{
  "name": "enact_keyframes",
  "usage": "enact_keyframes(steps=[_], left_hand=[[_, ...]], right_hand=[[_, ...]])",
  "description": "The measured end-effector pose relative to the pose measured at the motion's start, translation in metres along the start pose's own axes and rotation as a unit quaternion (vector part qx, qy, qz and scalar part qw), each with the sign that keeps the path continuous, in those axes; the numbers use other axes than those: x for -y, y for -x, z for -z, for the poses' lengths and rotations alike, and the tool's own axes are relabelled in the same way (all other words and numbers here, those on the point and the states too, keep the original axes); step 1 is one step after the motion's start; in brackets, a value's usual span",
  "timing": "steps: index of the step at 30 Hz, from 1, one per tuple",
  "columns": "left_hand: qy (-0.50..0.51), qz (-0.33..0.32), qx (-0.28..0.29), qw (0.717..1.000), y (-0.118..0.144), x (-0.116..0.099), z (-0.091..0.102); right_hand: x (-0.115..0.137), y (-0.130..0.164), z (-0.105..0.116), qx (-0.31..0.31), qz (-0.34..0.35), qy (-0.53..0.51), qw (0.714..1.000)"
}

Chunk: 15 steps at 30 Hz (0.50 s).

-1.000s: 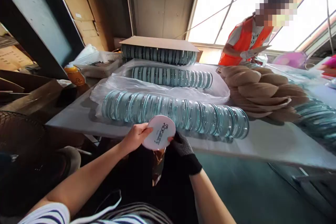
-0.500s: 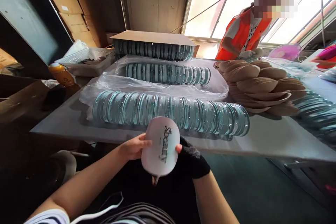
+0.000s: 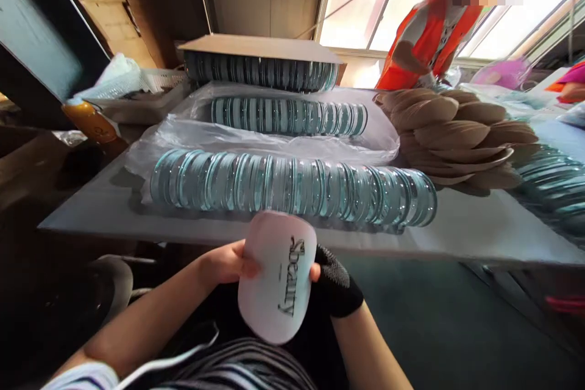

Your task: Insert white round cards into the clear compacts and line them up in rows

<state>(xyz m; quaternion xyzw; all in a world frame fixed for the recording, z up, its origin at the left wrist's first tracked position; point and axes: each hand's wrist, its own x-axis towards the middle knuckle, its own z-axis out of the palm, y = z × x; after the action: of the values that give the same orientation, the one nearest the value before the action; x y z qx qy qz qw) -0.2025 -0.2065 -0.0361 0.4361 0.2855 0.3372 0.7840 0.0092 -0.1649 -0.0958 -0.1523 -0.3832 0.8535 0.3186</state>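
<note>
A pale pink round pad with black script lettering (image 3: 277, 275), tilted face-up, held below the worktop edge.

The oval pad (image 3: 277, 277) is white with black script lettering. The right hand (image 3: 336, 283) wears a black glove; the left hand (image 3: 228, 263) is bare. The glass discs (image 3: 292, 186) — pale blue-green — lie on a grey worktop (image 3: 479, 225). Tan pads (image 3: 457, 134) — beyond them, an orange vest (image 3: 427, 30).
</note>
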Motion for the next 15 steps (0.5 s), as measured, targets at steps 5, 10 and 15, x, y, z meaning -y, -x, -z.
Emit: enact_keyframes(steps=[5, 10, 15], left_hand=[[-0.173, -0.077, -0.226, 0.955, -0.008, 0.019, 0.013], [-0.163, -0.11, -0.299, 0.934, -0.017, 0.028, 0.019], [-0.131, -0.142, -0.345, 0.918, -0.026, 0.035, 0.017]], right_hand=[[0.013, -0.012, -0.002, -0.252, 0.125, 0.131, 0.951], [-0.006, -0.005, -0.007, -0.302, 0.218, 0.369, 0.851], [-0.041, 0.002, 0.003, -0.341, 0.345, 0.565, 0.668]])
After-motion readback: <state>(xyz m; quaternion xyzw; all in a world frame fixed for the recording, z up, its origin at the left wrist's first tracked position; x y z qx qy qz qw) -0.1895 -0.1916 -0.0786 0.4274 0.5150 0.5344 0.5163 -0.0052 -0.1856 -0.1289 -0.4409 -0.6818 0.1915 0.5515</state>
